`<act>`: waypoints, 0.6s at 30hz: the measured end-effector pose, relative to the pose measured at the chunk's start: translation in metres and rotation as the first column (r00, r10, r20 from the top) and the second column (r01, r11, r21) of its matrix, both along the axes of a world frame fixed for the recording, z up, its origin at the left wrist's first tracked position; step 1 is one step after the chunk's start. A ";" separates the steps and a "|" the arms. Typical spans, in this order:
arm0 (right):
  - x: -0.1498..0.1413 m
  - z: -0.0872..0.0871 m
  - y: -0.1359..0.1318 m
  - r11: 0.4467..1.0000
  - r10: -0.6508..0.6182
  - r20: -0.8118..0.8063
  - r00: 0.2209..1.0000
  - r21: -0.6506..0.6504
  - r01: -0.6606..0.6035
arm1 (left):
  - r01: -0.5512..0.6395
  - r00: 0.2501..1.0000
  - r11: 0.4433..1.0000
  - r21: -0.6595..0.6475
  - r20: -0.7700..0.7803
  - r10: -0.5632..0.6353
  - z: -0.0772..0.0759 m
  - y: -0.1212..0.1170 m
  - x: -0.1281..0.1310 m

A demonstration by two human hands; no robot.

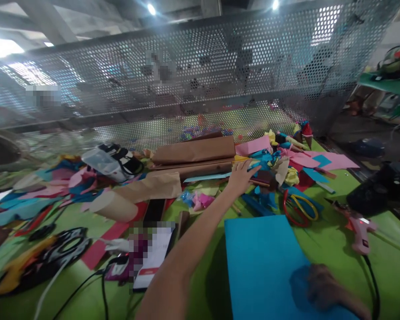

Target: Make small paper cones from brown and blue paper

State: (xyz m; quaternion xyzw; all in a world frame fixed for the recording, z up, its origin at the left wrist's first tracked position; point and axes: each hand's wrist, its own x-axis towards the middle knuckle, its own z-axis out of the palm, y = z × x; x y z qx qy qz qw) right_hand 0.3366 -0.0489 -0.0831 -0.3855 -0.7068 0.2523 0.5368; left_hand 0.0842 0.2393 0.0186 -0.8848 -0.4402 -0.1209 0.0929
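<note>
Plainly, blue sheet beneath right hand.

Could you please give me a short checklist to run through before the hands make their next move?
1. Right hand at the blue sheet: ok, it appears to rest on it.
2. Left hand off the blue sheet: ok, it reaches beyond it.
3. Left hand's surroundings uncluttered: not ok, paper scraps and brown paper lie close by.
4. Left hand's grip: cannot tell.
5. Pink glue gun off the blue sheet: ok, it lies apart.
6. Glue gun cool: cannot tell.
</note>
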 end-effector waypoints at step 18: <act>-0.018 0.041 -0.002 0.995 0.093 0.010 0.996 0.024 -0.094 | 0.126 0.986 0.931 -0.343 -0.058 -0.155 -0.023 -0.014 0.023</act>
